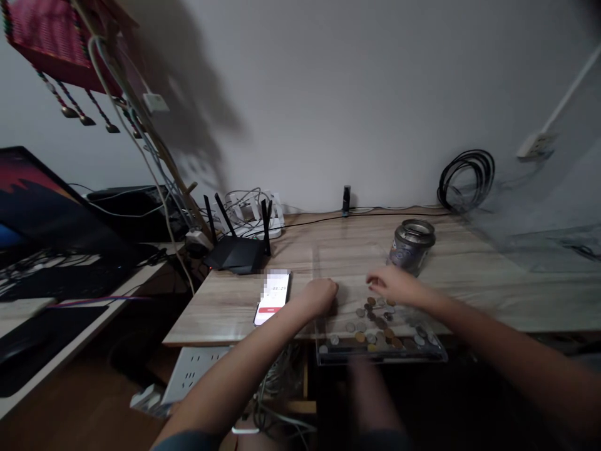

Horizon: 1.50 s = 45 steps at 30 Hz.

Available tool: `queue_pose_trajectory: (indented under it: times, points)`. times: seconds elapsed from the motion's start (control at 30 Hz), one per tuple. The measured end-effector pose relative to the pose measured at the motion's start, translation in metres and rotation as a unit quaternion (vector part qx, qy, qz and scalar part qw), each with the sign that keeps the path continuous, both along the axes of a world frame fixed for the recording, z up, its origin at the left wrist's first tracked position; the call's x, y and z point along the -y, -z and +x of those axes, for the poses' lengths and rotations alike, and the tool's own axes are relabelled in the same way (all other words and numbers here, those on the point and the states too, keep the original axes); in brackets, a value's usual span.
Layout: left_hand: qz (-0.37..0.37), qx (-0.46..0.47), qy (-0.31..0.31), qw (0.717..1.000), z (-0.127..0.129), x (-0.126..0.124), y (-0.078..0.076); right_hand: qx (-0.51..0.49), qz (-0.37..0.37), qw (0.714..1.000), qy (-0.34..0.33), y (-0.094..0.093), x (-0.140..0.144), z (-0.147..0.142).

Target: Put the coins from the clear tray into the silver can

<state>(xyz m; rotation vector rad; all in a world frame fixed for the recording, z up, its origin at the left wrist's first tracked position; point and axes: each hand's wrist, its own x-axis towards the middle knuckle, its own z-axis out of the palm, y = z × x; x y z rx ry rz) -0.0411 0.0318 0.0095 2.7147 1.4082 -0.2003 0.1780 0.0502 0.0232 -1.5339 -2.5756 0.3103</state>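
A clear plastic tray [328, 358] sits at the front edge of a wooden table [469, 275], with several mixed coins [375, 329] spread in it. My left hand [320, 295] rests curled at the tray's left rim; what it holds, if anything, is hidden. My right hand [393, 285] hovers over the tray's far part, fingers pinched together and blurred; whether a coin sits between them cannot be made out. A metal can [412, 245] with an open top stands just behind the right hand.
A lit phone [273, 297] lies left of the tray. A black router [235, 250] with antennas and a tangle of cables stand at the table's back left. A coiled black cable [467, 178] hangs at the back right. A laptop [51, 219] occupies the neighbouring desk.
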Motion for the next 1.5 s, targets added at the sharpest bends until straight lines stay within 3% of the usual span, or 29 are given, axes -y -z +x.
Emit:
queue_pose_trajectory:
  times: [0.07, 0.17, 0.5, 0.63, 0.77, 0.9, 1.0, 1.27, 1.37, 1.5]
  points:
    - [-0.011, -0.009, -0.004, 1.0, 0.004, -0.001, -0.001, 0.007, -0.055, 0.998, -0.028, 0.022, 0.013, -0.011]
    - [-0.04, -0.041, -0.017, 0.998, 0.007, -0.004, -0.005, 0.006, -0.076, 0.996, -0.04, 0.035, 0.017, -0.013]
    - [-0.032, -0.017, -0.02, 0.999, 0.007, -0.013, -0.002, -0.053, -0.122, 0.987, -0.086, 0.029, 0.022, -0.002]
    - [-0.008, -0.023, -0.015, 1.0, 0.009, -0.012, 0.002, -0.053, -0.126, 0.988, -0.075, 0.031, 0.022, -0.004]
    - [0.034, 0.037, -0.013, 0.999, 0.013, 0.004, 0.006, -0.063, -0.173, 0.982, -0.048, 0.027, 0.023, -0.004]
    - [-0.077, 0.111, 0.102, 0.986, 0.02, 0.024, 0.006, -0.038, -0.231, 0.967, -0.1, 0.018, 0.03, 0.003]
    - [-0.129, 0.128, 0.166, 0.969, 0.023, 0.029, 0.006, -0.006, -0.222, 0.969, -0.108, 0.014, 0.037, 0.006]
    - [-0.144, 0.098, 0.147, 0.974, 0.025, 0.031, 0.003, 0.008, -0.213, 0.968, -0.133, 0.025, 0.04, 0.009]
    - [-0.136, 0.106, 0.14, 0.975, 0.028, 0.035, 0.001, 0.061, -0.226, 0.961, -0.145, 0.017, 0.041, 0.015]
    - [-0.125, 0.151, 0.179, 0.964, 0.04, 0.036, 0.003, 0.131, -0.159, 0.968, -0.142, 0.003, 0.049, 0.023]
